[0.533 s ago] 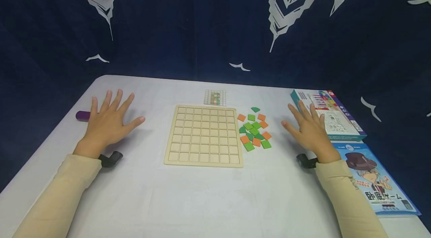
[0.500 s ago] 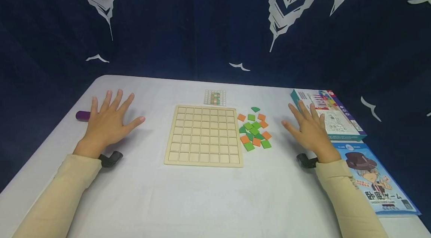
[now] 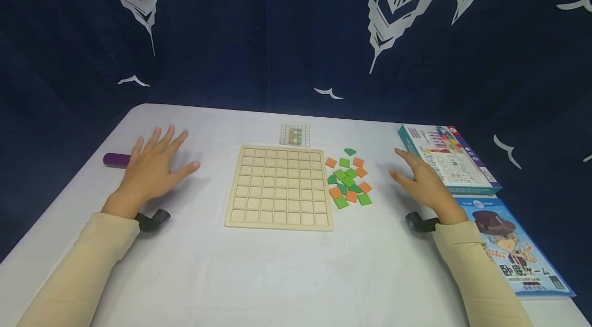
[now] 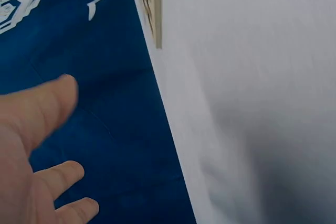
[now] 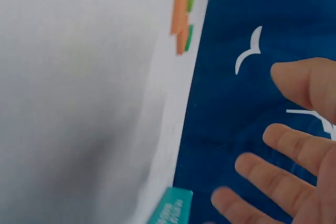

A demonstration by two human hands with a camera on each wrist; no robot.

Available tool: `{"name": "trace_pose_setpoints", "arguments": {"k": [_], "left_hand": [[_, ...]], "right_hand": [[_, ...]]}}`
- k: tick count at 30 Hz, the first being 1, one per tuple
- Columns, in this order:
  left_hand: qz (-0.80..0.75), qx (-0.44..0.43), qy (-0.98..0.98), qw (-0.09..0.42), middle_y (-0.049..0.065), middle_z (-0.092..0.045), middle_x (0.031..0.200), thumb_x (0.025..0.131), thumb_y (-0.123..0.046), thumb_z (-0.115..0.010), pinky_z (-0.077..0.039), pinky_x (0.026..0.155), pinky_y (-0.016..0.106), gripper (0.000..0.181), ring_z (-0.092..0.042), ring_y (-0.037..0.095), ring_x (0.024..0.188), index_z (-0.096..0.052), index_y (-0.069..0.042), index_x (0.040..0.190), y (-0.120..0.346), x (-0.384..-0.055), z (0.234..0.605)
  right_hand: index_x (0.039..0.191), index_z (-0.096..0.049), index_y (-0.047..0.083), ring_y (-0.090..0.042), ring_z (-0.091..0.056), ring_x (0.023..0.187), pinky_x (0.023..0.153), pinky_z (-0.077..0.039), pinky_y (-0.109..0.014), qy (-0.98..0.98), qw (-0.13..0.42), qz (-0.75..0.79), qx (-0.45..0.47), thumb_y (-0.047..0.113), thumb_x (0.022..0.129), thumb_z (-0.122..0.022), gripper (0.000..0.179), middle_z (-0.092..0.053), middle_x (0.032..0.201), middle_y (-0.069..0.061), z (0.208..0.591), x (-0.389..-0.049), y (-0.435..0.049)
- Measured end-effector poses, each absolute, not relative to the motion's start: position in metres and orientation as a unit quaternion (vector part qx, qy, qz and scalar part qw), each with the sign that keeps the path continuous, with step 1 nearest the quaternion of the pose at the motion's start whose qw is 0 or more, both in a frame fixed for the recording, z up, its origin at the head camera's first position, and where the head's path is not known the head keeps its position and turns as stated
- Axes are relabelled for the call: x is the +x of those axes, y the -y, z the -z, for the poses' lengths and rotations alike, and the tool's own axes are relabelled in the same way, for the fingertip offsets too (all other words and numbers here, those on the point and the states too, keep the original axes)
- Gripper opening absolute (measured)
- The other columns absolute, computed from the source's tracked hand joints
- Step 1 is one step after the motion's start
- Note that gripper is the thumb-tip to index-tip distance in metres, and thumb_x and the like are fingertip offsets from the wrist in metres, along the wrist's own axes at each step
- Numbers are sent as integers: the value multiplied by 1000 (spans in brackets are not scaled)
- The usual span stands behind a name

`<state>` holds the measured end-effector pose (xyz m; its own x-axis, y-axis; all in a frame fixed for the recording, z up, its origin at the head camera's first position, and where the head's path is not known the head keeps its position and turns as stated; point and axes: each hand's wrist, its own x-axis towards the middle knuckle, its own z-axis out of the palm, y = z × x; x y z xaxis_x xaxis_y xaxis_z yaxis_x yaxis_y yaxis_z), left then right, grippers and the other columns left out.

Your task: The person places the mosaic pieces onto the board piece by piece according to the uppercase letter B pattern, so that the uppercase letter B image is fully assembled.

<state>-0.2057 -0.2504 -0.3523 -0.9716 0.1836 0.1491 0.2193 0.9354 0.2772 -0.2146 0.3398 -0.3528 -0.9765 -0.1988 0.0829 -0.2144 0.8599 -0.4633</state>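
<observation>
Left hand (image 3: 150, 175) and right hand (image 3: 428, 186) are wide, empty; board (image 3: 279, 188) lies between them, tiles (image 3: 348, 181) nearer the right, presumably for easy reach.

Between the left hand (image 3: 150, 173) and the right hand (image 3: 426, 185), the board (image 3: 279, 188) looks like smooth, matt wood; below both, the table covering (image 3: 277, 275) looks like matt cloth.

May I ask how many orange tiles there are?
6 orange tiles right of the board, in the pile: two far, two right, two near; overlaps may hide more.
</observation>
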Motion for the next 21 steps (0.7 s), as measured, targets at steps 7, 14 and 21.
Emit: {"name": "trace_pose_setpoints", "arguments": {"k": [7, 14, 21], "left_hand": [[288, -136, 948, 18, 28, -16, 176, 104, -35, -72, -6, 125, 79, 86, -7, 57, 162, -26, -6, 171, 242, -209, 354], [429, -141, 892, -10, 23, -26, 176, 109, -23, -67, -21, 128, 70, 76, -23, 50, 161, -27, -8, 172, 234, -220, 361], [566, -115, 816, 24, 17, -46, 168, 113, -20, -60, -42, 121, 27, 58, -44, 36, 154, -41, -2, 165, 220, -235, 379]], "right_hand": [[158, -45, -8, -50, -55, 140, 112, -53, -43, 910, 7, -399, 116, 14, 111, -59, 54, -50, 157, -35, 360, -216, -339], [154, -46, -13, -2, -67, 115, 94, -59, -18, 855, -44, -503, 115, 17, 114, -56, 51, -53, 152, -37, 370, -232, -333], [157, -42, -13, -5, -68, 112, 95, -61, -23, 823, -85, -557, 80, 18, 114, -55, 54, -50, 156, -32, 374, -258, -329]]}}
